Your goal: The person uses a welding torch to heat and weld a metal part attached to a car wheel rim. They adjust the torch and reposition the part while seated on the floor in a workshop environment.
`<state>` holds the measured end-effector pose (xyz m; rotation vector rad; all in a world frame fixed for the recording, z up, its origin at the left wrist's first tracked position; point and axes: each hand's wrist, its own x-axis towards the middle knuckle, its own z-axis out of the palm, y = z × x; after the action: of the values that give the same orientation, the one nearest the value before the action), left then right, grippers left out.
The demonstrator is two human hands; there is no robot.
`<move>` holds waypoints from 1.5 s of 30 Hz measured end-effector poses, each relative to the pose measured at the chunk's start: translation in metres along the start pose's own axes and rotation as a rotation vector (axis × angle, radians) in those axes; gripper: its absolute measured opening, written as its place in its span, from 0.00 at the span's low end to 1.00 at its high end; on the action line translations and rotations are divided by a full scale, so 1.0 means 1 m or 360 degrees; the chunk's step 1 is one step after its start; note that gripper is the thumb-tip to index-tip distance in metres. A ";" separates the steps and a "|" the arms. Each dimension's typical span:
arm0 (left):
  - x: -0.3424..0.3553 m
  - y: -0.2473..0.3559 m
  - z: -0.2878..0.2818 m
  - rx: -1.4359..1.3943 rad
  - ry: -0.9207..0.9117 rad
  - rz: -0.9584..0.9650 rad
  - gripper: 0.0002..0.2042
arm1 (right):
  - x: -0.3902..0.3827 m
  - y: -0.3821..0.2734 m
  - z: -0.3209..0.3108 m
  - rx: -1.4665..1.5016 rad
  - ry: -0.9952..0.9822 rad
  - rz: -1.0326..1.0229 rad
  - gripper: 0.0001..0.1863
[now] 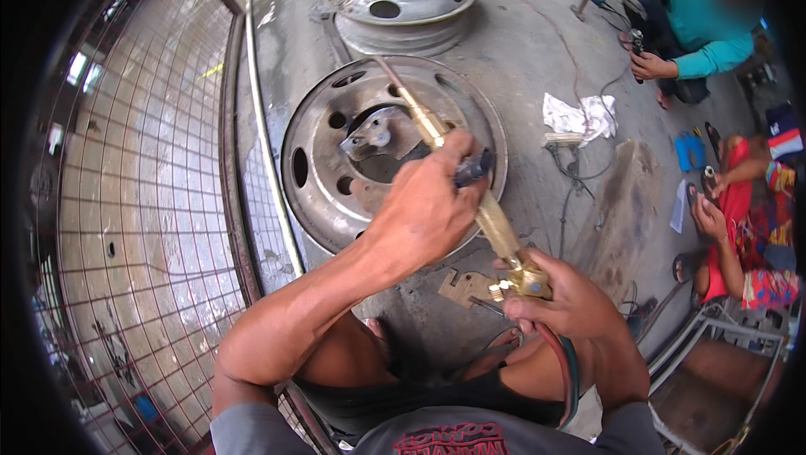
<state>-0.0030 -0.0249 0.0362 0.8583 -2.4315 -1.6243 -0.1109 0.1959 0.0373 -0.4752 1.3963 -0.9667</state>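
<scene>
- Shows in the middle of the view a long torch (501, 232), sloping from upper left down to lower right, in front of a steel wheel (317, 203).
- Is of brass colour along the body, with narrow tubes toward the reddish-brown tip (389, 72), and with a thick valve end (531, 280) bearing small knobs (497, 290).
- Carries from this valve end a red hose (552, 344) and a green hose (573, 375), both going down toward the lower edge.
- Reaches with the tip over the far side of the wheel; cannot tell if touching it.
- Has the left hand (430, 203) closed around the torch, near the narrow tubes, with a dark piece (473, 168) at the fingers; cannot tell what kind of piece.
- Has the right hand (564, 291) wrapped around the valve end, with fingers bent.
- Presents on the wheel a dull grey, scratched face with oval and round holes, and a metal plate (374, 133) over part of the centre opening.
- Includes on the grey concrete floor (529, 44) a second wheel (403, 33), a white cloth (598, 115) and a flat brown piece (463, 290) with a notch.
- Is bordered on the left by a mesh panel (232, 144) and a pale pipe (254, 52).
- Includes at upper right a crouching person in a teal shirt (693, 23), and lower, a person in red clothing (736, 224).
</scene>
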 end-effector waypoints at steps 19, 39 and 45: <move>0.042 -0.187 -0.160 -0.0368 0.0920 0.0138 0.28 | -0.001 -0.029 0.026 0.0114 -0.0177 -0.0571 0.39; 0.034 -0.087 -0.143 -0.0367 0.1324 -0.0261 0.37 | -0.002 -0.016 0.046 0.0203 -0.0264 -0.0669 0.13; 0.046 -0.100 -0.142 -0.0755 0.1223 -0.0382 0.26 | -0.002 -0.015 0.044 0.0227 -0.0344 -0.0604 0.13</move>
<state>0.0514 -0.1922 -0.0005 1.3789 -1.4052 -1.4551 -0.0731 0.1779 0.0571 -0.7306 1.0530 -1.2707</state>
